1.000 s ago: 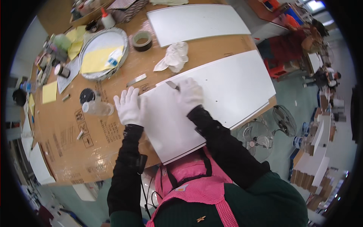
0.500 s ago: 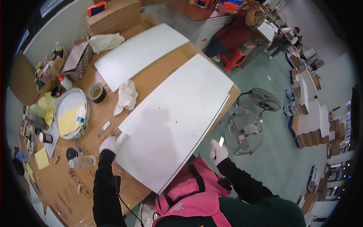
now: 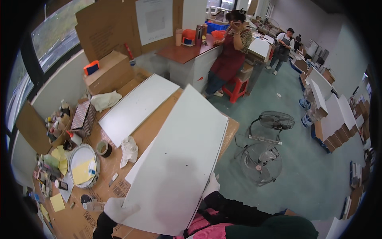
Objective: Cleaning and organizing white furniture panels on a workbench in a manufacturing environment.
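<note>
A large white rectangular panel [image 3: 175, 151] with a few small dark holes is tilted in front of me, its near end lifted off the cardboard-covered table [image 3: 131, 181]. My left hand [image 3: 119, 210], in a white glove, grips its left edge with the thumb on the face. At the right edge my right hand [image 3: 211, 185], also gloved, is closed on the panel; its fingertips are partly hidden. Part of another white panel [image 3: 140, 162] shows underneath. A crumpled white cloth [image 3: 129, 151] and a small utility knife [image 3: 114, 178] lie left of the panel.
Farther back lies another white panel [image 3: 139, 105]. To the left stand a round tub [image 3: 82, 181], a tape roll [image 3: 104, 148], a clear bottle [image 3: 94, 206] and a basket of bottles [image 3: 59, 125]. Floor fans [image 3: 260, 165] stand right; a co-worker [image 3: 230, 55] is beyond the table.
The panel has been lifted and turned off the one beneath. My right hand, earlier off the panel with a small shiny piece, is now on its right edge. My view has tilted up.
</note>
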`<state>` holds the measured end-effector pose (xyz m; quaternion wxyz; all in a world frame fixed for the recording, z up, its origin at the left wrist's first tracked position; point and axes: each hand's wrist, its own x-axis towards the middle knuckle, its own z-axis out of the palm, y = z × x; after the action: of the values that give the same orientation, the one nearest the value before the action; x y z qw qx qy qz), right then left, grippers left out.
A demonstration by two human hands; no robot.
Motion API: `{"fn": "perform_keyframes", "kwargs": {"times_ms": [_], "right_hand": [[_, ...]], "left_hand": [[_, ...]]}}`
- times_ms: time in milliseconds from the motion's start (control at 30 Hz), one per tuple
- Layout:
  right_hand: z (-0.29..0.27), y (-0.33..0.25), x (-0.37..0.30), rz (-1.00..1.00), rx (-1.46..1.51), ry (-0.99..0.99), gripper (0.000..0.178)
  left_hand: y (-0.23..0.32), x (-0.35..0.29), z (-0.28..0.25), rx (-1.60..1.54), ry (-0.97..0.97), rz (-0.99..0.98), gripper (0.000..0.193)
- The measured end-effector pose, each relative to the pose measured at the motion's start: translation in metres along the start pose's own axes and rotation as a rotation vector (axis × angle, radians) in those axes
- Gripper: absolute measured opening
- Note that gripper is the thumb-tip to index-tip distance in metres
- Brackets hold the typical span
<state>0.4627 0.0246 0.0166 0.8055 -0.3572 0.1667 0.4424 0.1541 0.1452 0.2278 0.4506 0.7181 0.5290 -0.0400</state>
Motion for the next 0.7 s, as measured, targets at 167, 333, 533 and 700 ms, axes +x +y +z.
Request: {"fn": "perform_keyframes", "kwargs": {"times_ms": [167,333,533,700], "right_hand": [[0.05,-0.085,0.053,-0.207,-0.189,0.107,0.044],[0.066,-0.201,0.077,-0.831,-1.577,0.004,0.045],[0.099,-0.281,0.072,-1.138,-1.58,-0.202,0.043],[0.108,-0.311,0.109,-0.596,-1.386,-0.282,0.043]], "left_hand": [[0.071,-0.015,0.045,0.058,0.129,0.157,0.034],[0.152,0.04,0.07,0.352,-0.37,0.046,0.056],[0.182,0.157,0.082,0.41,0.41,1.027,0.022],[0.219,0.175,0.124,-1.088,-0.173,0.739,0.031]]}}
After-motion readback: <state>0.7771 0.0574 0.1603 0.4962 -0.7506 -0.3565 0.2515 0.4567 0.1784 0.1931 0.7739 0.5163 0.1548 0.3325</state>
